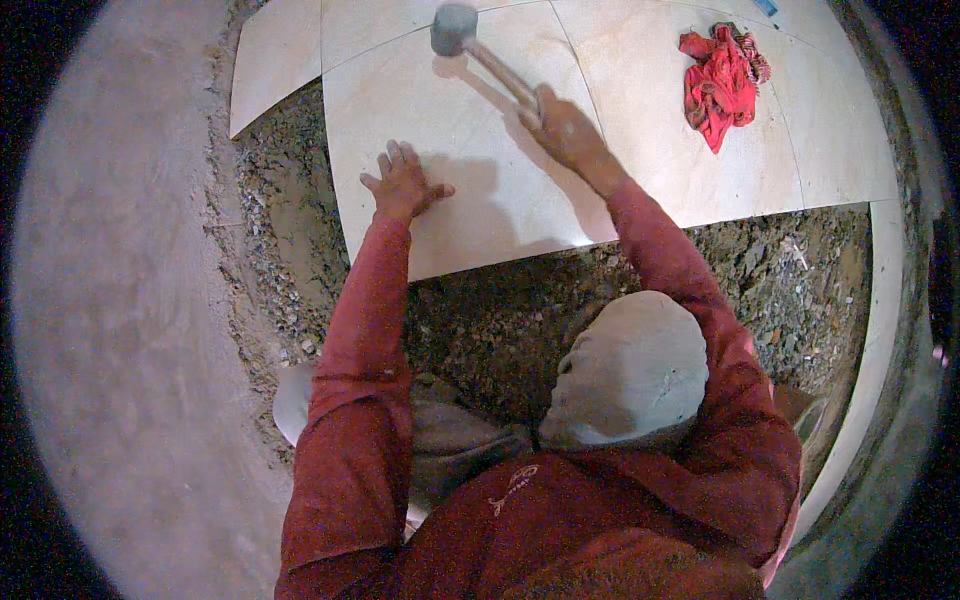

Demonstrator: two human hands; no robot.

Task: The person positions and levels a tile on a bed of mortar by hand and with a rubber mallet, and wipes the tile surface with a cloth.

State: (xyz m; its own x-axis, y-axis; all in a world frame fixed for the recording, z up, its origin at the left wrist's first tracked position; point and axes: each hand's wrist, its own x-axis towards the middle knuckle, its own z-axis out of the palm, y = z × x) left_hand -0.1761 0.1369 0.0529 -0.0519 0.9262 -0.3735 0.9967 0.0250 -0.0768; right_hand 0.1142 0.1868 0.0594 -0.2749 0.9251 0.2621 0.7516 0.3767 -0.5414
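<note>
A mallet (500, 70) with a dark head and a pale handle is gripped near the handle's end by my right hand (570, 133). Its head is over the far part of a large cream floor tile (470, 120), with a shadow beside it; whether head and tile touch I cannot tell. My left hand (403, 183) rests on the same tile near its left edge, fingers spread, holding nothing. The tile's near edge borders rough, gravelly soil (480, 330).
A crumpled red cloth (722, 85) lies on the neighbouring tile (640, 130) to the right. A small blue object (766, 7) is at the far right. Grey concrete floor (130, 300) runs along the left. A narrow pale strip (862, 370) borders the soil on the right.
</note>
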